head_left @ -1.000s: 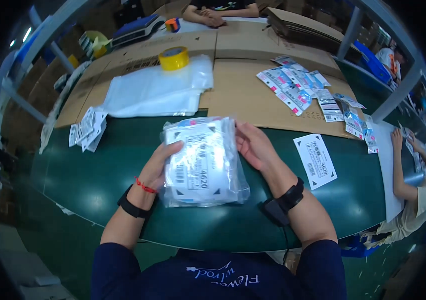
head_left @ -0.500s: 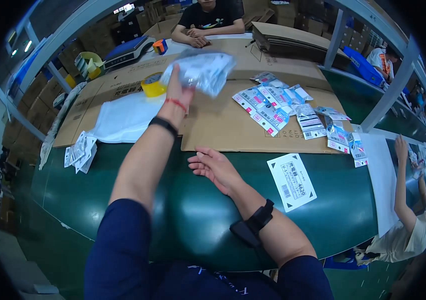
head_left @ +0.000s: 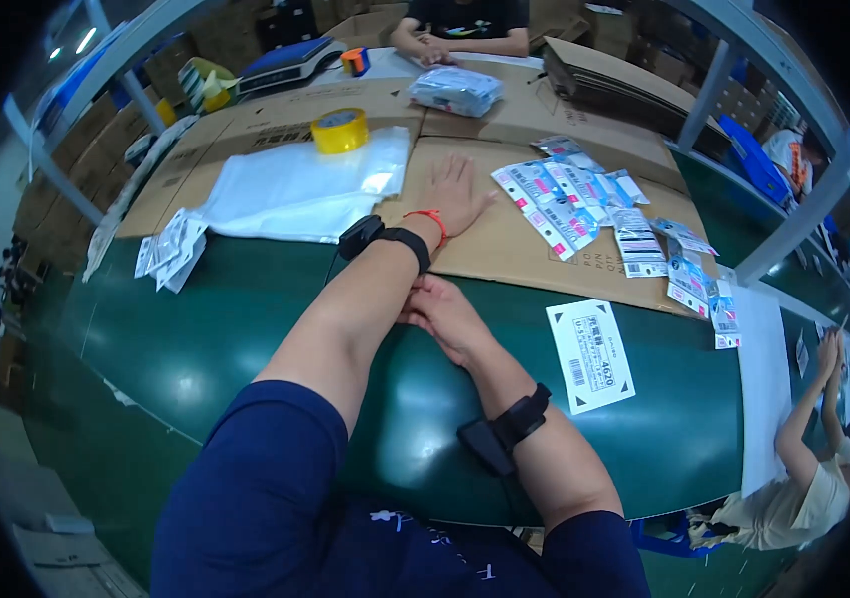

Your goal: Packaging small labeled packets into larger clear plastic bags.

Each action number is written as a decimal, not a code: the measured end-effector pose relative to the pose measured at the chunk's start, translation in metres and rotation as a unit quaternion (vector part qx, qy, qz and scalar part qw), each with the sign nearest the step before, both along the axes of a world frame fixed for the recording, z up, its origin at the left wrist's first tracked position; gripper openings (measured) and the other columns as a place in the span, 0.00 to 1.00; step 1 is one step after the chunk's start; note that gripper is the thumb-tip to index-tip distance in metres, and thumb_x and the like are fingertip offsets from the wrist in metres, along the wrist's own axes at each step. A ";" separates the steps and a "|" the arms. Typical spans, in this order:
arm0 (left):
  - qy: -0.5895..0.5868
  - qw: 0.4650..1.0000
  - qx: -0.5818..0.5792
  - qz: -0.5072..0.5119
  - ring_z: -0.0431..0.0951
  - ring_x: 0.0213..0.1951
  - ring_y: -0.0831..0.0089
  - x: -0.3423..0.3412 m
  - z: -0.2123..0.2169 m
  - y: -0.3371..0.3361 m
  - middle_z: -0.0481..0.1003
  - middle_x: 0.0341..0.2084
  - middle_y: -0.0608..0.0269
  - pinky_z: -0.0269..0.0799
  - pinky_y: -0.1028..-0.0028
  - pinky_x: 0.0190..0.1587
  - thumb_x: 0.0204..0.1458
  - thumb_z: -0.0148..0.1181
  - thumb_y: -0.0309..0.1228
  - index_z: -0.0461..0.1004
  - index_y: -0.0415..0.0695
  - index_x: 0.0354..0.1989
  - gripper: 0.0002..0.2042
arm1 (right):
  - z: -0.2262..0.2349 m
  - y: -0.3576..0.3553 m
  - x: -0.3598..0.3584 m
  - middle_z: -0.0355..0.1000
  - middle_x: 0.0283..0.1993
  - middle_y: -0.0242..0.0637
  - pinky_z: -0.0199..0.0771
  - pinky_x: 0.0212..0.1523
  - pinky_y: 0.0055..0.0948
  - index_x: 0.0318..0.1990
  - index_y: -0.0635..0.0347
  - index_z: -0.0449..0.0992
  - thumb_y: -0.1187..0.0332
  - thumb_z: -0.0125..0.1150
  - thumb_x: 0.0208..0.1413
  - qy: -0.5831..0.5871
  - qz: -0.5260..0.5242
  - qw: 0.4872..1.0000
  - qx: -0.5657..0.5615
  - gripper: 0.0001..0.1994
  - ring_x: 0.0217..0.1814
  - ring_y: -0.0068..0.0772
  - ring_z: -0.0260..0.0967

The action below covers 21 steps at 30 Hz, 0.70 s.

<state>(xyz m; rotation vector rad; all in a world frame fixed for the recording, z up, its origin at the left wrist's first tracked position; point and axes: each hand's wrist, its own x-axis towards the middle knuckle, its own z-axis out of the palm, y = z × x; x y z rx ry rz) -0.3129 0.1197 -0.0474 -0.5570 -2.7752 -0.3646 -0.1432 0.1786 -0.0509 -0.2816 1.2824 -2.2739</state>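
My left hand [head_left: 457,194] lies flat on the brown cardboard [head_left: 505,239], fingers spread and holding nothing. Close to the cardboard's near edge is my right hand [head_left: 445,317], beside my left forearm, which hides part of its fingers. Those that show are loosely bent and apart, with nothing seen in them. A clear plastic bag of packed goods [head_left: 457,92] rests on the cardboard's far part. Several small blue, white and pink packets [head_left: 560,204] lie to the right of my left hand. To its left are white plastic bags [head_left: 285,184] and a yellow tape roll [head_left: 340,132].
A white printed label sheet [head_left: 590,356] lies on the green table [head_left: 415,429]. White tags [head_left: 171,249] sit at the left. Cardboard sheets [head_left: 634,85] are stacked at the back right. One person [head_left: 465,25] sits opposite; another [head_left: 794,488] works at the right.
My left hand has let go of the bag of packed goods, now on the far cardboard, and come down flat. The view has shifted, and my right hand now meets my left forearm in it.
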 end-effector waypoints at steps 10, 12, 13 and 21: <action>0.174 0.975 0.030 0.138 0.46 0.68 0.58 -0.023 0.040 -0.103 0.52 0.65 0.54 0.37 0.46 0.65 0.58 0.41 0.54 0.53 0.43 0.65 0.33 | 0.005 0.003 0.004 0.70 0.47 0.41 0.74 0.48 0.25 0.56 0.67 0.62 0.72 0.48 0.61 -0.005 -0.015 0.999 0.034 0.17 0.46 0.28 0.71; 0.161 0.964 0.001 0.210 0.45 0.68 0.59 -0.025 0.042 -0.140 0.51 0.66 0.55 0.36 0.48 0.66 0.58 0.37 0.56 0.51 0.43 0.66 0.34 | 0.009 0.003 0.003 0.70 0.47 0.42 0.74 0.48 0.25 0.57 0.67 0.61 0.72 0.49 0.61 -0.001 -0.013 0.999 0.045 0.18 0.46 0.28 0.71; 0.133 0.960 -0.020 0.245 0.45 0.69 0.59 -0.024 0.043 -0.154 0.50 0.67 0.56 0.34 0.49 0.67 0.58 0.34 0.57 0.50 0.43 0.66 0.35 | 0.008 0.003 0.002 0.70 0.47 0.42 0.74 0.48 0.25 0.57 0.67 0.61 0.72 0.49 0.61 0.000 -0.016 0.999 0.044 0.18 0.46 0.28 0.71; -0.104 0.965 -0.099 0.219 0.44 0.69 0.60 -0.008 0.019 -0.185 0.47 0.68 0.60 0.37 0.50 0.67 0.59 0.31 0.55 0.50 0.52 0.68 0.31 | 0.005 0.005 0.002 0.70 0.47 0.41 0.75 0.47 0.24 0.57 0.67 0.62 0.72 0.48 0.61 0.000 0.001 0.998 0.055 0.18 0.45 0.27 0.71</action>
